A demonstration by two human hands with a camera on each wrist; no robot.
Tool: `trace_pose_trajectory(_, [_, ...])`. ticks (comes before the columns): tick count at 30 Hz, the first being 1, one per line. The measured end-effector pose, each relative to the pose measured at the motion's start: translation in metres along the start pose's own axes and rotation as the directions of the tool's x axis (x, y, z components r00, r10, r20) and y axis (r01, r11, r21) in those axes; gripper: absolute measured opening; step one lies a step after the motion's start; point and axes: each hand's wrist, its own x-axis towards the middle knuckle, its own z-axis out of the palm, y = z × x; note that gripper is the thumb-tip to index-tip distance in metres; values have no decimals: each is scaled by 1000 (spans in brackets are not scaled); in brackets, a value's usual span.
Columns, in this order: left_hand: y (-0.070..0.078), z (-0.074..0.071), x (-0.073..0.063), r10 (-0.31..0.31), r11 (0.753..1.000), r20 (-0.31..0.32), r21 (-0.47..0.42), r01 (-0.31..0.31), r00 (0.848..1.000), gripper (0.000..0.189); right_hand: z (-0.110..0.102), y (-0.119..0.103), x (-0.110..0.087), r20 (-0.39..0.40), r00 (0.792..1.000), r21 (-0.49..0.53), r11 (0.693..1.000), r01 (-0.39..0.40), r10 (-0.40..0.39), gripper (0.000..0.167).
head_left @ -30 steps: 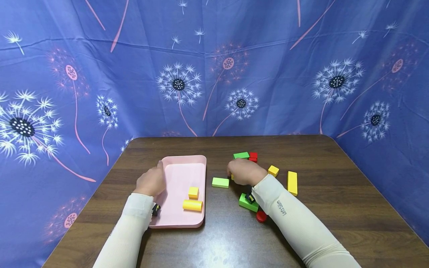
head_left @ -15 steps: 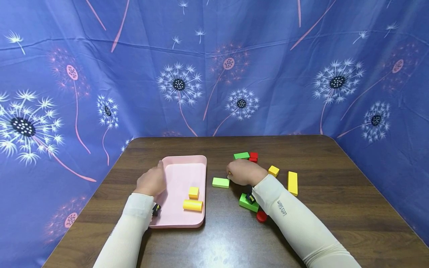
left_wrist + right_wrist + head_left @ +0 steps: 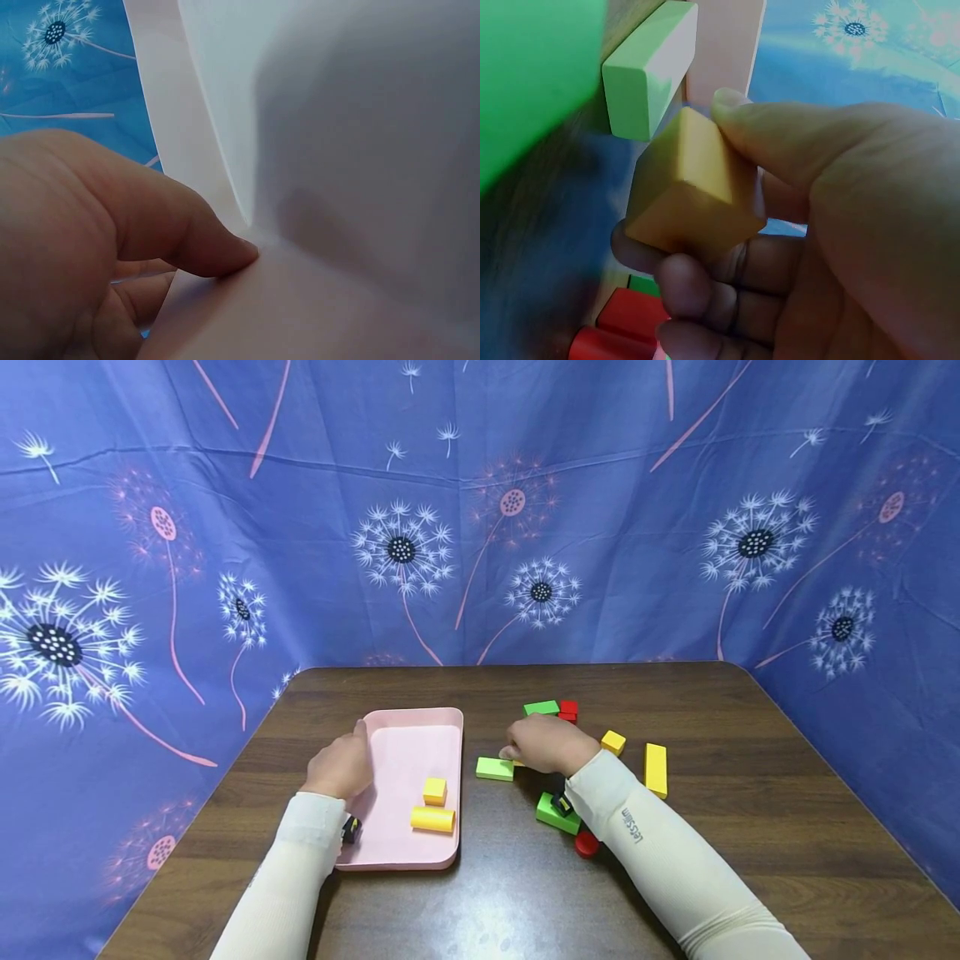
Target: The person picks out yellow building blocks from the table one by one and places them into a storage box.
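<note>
My left hand grips the left wall of a shallow pink tray; in the left wrist view the thumb presses the inside and other fingers lie behind the wall. A yellow cube and a yellow cylinder lie in the tray's right part. Right of the tray, my right hand pinches a yellow block between thumb and fingers, plain in the right wrist view but mostly hidden from the head camera. A light green block lies just left of that hand.
Behind the right hand lie a green block and red blocks. Another green block and a red round piece lie under the forearm. To the right are a yellow block and a long yellow block.
My right hand's thumb and fingertips have shifted slightly left, toward the light green block, with the yellow block turning in the grasp. My left hand stays on the tray wall.
</note>
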Motion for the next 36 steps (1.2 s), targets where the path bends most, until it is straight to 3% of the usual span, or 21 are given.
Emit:
trace_pose_trajectory(17, [2,-1,1,6,1000,5,6,-6,1000,63,-2,-2,-2,-69,996,-25,998,53,-55,42])
trace_pose_trajectory(36, [3,-1,-2,4,1000,5,6,-4,1000,63,-5,-5,-2,-121,988,-31,995,92,-95,25])
